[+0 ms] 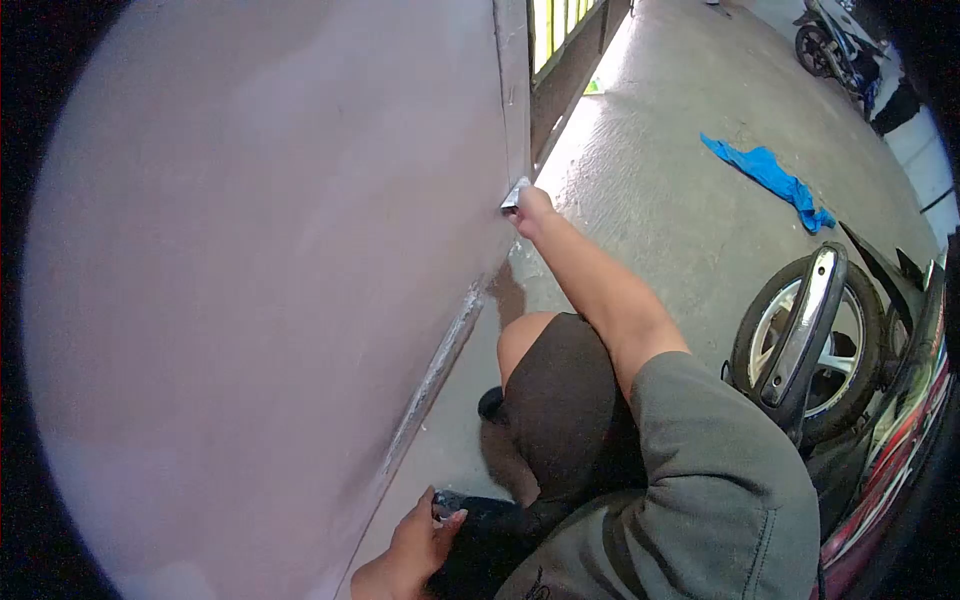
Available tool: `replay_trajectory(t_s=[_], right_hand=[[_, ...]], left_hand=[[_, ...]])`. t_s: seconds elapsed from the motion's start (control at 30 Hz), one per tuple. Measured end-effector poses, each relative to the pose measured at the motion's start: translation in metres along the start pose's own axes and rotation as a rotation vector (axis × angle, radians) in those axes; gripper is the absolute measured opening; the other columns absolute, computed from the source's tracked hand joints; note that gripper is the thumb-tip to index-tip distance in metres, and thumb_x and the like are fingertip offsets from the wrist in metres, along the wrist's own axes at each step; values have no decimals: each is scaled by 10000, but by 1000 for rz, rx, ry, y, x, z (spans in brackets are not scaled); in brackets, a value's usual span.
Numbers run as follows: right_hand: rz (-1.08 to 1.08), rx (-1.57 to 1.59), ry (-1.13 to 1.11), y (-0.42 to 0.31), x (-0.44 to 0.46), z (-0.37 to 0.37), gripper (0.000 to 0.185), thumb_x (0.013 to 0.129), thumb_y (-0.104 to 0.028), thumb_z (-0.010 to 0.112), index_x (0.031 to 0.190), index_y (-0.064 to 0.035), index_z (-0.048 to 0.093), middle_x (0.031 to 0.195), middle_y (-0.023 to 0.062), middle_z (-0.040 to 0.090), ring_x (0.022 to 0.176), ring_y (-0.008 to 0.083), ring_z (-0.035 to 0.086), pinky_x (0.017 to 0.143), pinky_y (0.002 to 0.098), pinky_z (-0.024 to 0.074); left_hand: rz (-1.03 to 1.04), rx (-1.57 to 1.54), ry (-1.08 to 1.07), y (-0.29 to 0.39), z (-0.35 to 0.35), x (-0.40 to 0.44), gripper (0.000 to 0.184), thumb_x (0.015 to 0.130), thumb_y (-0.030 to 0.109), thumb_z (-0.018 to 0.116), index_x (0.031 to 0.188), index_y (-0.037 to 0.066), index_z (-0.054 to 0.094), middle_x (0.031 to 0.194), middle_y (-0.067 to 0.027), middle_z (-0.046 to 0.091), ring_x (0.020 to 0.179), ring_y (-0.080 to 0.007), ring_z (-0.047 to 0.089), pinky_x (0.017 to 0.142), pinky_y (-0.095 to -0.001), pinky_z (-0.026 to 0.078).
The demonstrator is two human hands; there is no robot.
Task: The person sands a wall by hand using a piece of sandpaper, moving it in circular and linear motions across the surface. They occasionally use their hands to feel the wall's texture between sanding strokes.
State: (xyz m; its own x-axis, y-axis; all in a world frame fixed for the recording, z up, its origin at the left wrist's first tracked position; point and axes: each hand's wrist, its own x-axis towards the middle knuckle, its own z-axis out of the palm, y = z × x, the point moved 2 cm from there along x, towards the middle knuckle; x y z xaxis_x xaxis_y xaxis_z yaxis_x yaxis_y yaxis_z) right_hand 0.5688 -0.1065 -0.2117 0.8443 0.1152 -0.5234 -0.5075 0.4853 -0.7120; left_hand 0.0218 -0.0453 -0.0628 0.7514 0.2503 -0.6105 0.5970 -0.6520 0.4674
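My right hand [534,212] is stretched forward, its fingers closed round a small flat metal-looking scraper [515,194] whose edge meets the wall's corner beside the door frame. Low in the view, my left hand [425,540] is near my knee, with thumb and fingers curled round a small shiny dark object [447,504] that I cannot make out. The pale pinkish wall [260,260] fills the left side. Along its foot runs a rough whitish strip [430,385], and a brown wet-looking patch [507,290] lies on the floor near the corner.
A blue cloth [768,172] lies on the grey floor [650,190]. Close on my right stands a motorcycle with its wheel [755,335] and exhaust [808,320]. Another motorcycle [840,55] is at the far right. A metal gate [565,85] borders the wall.
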Motion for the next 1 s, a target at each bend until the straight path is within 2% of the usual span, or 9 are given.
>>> replay_trajectory(t_s=[0.1,0.2,0.3,0.43,0.57,0.63,0.7,0.77,1.0], right_hand=[[21,-35,39,-9,-6,9,250,976,-199,473,1003,-31,657,839,63,626,749,156,541,678,324,429],[-726,-303,116,-51,-32,34,278,953,-154,447,1052,22,639,950,132,677,903,288,643,786,372,483],[-672,-701,225,-18,-12,10,283,937,-125,460,1100,15,643,1005,145,687,950,293,647,819,377,489],[88,-57,84,37,33,-15,298,944,-105,464,1140,37,638,1030,144,687,975,301,650,830,382,500],[-184,-224,101,-6,15,2,305,973,-151,487,1179,25,627,1037,132,680,975,285,649,856,371,503],[-604,-405,113,-28,-9,15,486,1006,-431,495,1096,10,678,968,158,689,934,275,637,842,367,483],[-534,-310,98,-4,9,2,452,1000,-399,515,1050,19,681,968,158,692,912,285,645,845,374,482],[17,60,103,27,32,-12,434,985,-334,506,1047,61,677,1003,203,695,922,313,655,844,388,482],[-404,-620,226,-26,-18,4,363,939,-259,501,1032,39,685,979,260,697,893,399,671,824,438,501]], left_hand=[[35,-58,14,4,-2,-3,681,922,360,690,1371,-75,418,1010,-230,690,875,-387,692,773,-429,541],[-8,-98,-8,4,-2,-3,676,911,357,707,1359,-67,429,984,-212,695,847,-379,698,752,-419,546],[-34,-54,-2,8,-4,-4,697,909,369,708,1376,-60,420,984,-214,692,848,-374,699,755,-414,545],[-11,-25,33,-2,2,-4,730,911,379,703,1398,-73,400,985,-217,690,832,-359,703,746,-409,548],[-33,-33,10,3,2,-7,760,915,386,696,1412,-98,387,1017,-230,686,839,-352,704,755,-399,548],[-51,-46,3,9,-3,-6,763,913,388,698,1414,-98,388,1033,-232,685,862,-351,703,770,-399,546],[-191,-140,-76,11,-5,-6,749,901,395,715,1444,-14,401,1149,-234,673,1039,-389,659,907,-427,506],[-165,-63,-34,4,-1,-4,750,900,400,714,1444,-11,403,1154,-233,673,1040,-391,658,906,-428,507],[-81,-18,12,7,0,-6,804,911,484,659,1440,-59,392,1103,-246,675,932,-384,678,844,-428,529]])
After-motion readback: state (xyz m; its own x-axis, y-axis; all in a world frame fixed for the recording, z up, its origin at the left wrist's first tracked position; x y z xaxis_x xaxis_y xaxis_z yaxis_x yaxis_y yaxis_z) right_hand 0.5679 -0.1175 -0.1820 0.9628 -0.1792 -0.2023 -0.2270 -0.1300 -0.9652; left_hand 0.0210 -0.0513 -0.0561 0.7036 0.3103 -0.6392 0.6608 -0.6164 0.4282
